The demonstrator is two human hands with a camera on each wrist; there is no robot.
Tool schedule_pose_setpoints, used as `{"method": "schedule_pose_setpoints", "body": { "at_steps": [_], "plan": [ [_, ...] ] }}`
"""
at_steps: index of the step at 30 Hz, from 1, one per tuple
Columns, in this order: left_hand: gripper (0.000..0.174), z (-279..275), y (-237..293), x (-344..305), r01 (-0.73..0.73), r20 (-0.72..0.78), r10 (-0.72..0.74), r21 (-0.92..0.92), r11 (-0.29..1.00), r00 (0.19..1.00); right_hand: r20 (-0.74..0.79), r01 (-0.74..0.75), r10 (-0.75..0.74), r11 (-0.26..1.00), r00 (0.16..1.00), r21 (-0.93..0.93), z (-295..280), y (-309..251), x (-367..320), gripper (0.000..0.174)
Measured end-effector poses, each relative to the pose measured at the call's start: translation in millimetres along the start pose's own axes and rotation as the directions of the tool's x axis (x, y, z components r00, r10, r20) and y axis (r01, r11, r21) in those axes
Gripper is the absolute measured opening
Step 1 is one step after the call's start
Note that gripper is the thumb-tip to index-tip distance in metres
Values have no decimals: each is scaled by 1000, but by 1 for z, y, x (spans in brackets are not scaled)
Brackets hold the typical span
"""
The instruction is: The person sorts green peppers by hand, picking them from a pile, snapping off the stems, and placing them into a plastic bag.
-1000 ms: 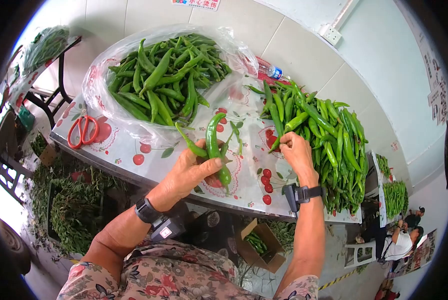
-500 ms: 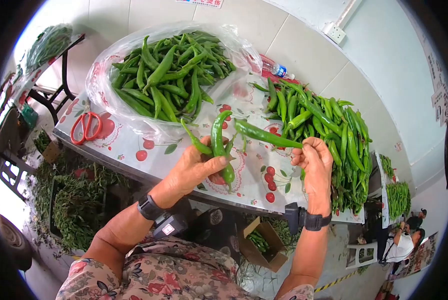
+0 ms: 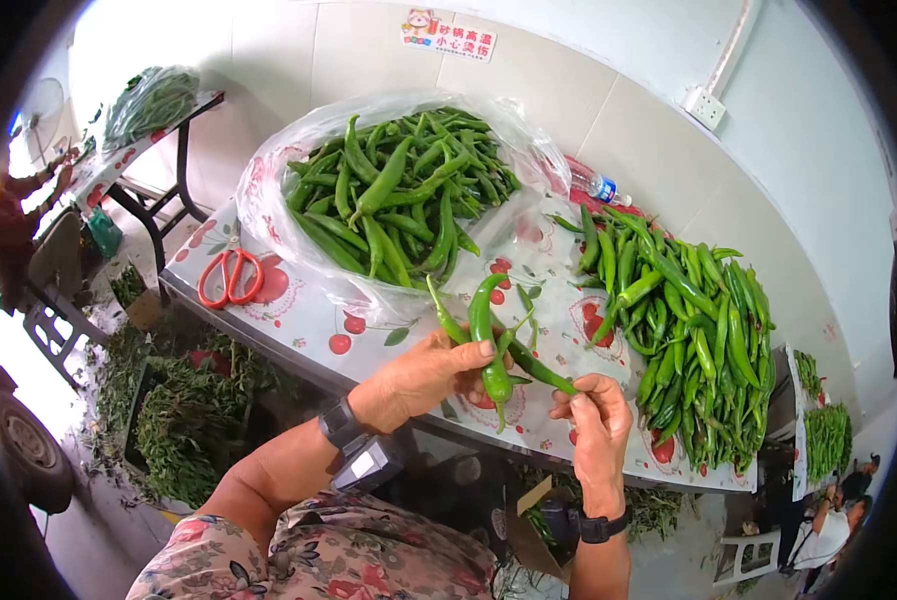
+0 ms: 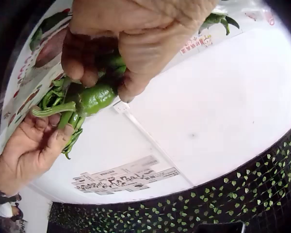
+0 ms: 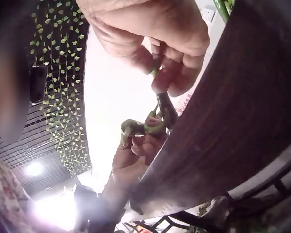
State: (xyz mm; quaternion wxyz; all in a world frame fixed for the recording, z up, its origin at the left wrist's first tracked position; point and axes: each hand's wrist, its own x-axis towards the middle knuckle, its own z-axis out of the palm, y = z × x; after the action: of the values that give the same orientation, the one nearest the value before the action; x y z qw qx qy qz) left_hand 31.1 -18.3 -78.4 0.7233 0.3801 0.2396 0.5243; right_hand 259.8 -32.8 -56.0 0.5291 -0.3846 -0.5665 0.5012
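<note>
In the head view, my left hand [image 3: 418,375] grips several green chili peppers [image 3: 492,365], their stems pointing toward me. My right hand [image 3: 600,425] pinches the stem end of another chili pepper [image 3: 540,370]. The far part of that pepper passes behind the bunch in the left hand. Both hands are over the near edge of the table, close together. The left wrist view shows a glossy pepper [image 4: 98,99] under the left fingers, its stem turned toward the right hand [image 4: 31,153]. In the right wrist view, the pinching fingers hide most of the stem.
A clear plastic bag [image 3: 268,215] full of green peppers stands at the back left. To the right lies a large pile of peppers [image 3: 708,340] on the cherry-print tablecloth [image 3: 340,325]. Red-handled scissors [image 3: 230,280] lie near the left edge, and a plastic bottle [image 3: 600,187] behind the bag.
The right hand has picked a pepper from the pile and brought it left to the bunch. My left hand has kept its grip. The head view has shifted.
</note>
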Motion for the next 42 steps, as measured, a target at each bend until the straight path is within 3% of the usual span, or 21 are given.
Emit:
{"method": "schedule_pose_setpoints", "body": {
  "at_steps": [3,6,12,15,18,21,23,25,27,29,31,32,34,37,38,39,40,42],
  "plan": [
    [41,4,6,-1,20,-28,-20,20,1000,999,-56,69,-69,998,996,-8,1,5,-3,14],
    [41,4,8,0,73,54,-66,-136,988,996,-43,119,-121,991,992,-61,7,8,-12,15],
    [47,-3,1,-2,132,186,-101,-160,978,977,-29,154,-159,979,987,-135,10,16,-32,19],
    [65,-5,7,-8,222,275,-167,-184,958,947,25,167,-165,965,986,-200,5,23,-37,22],
    [47,-1,4,-4,204,216,-158,-210,956,963,68,169,-157,960,985,-223,2,21,-36,24],
    [45,-3,26,-2,132,225,-105,-106,986,969,16,183,-182,981,983,-70,12,11,-35,23],
    [44,-8,42,3,73,72,-68,-74,995,995,46,140,-135,979,990,-146,0,16,-34,20],
    [42,-18,71,9,-25,121,33,-65,998,992,52,113,-104,975,993,-194,-4,18,-34,16],
    [40,-16,104,11,-120,-92,111,-94,988,989,36,94,-89,972,995,-214,-4,17,-34,12],
    [36,-61,140,27,-101,148,132,-204,974,980,34,88,-83,976,996,-197,-3,17,-34,11],
    [35,-111,165,40,-239,115,254,-132,962,960,33,89,-85,978,996,-189,-2,18,-34,10],
    [37,-114,172,40,-269,-58,264,-135,954,963,30,93,-89,978,996,-189,-1,18,-34,10],
    [42,-117,181,40,-329,-392,258,-123,936,883,26,102,-99,977,995,-186,-1,20,-34,10],
    [44,-126,181,29,-309,-312,236,-212,927,920,30,105,-101,975,994,-194,-2,23,-34,10],
    [38,-125,180,29,-347,-522,191,-221,911,832,39,103,-97,973,994,-207,-4,23,-34,10],
    [35,-122,179,23,-308,-550,292,65,949,782,49,103,-94,970,994,-221,-5,22,-34,10],
    [34,-120,179,17,-237,-544,399,344,908,738,46,106,-98,972,994,-210,-4,22,-34,10],
    [31,-120,181,6,-26,-432,591,793,609,681,34,113,-108,976,994,-188,-2,22,-34,10]
  ]
}}
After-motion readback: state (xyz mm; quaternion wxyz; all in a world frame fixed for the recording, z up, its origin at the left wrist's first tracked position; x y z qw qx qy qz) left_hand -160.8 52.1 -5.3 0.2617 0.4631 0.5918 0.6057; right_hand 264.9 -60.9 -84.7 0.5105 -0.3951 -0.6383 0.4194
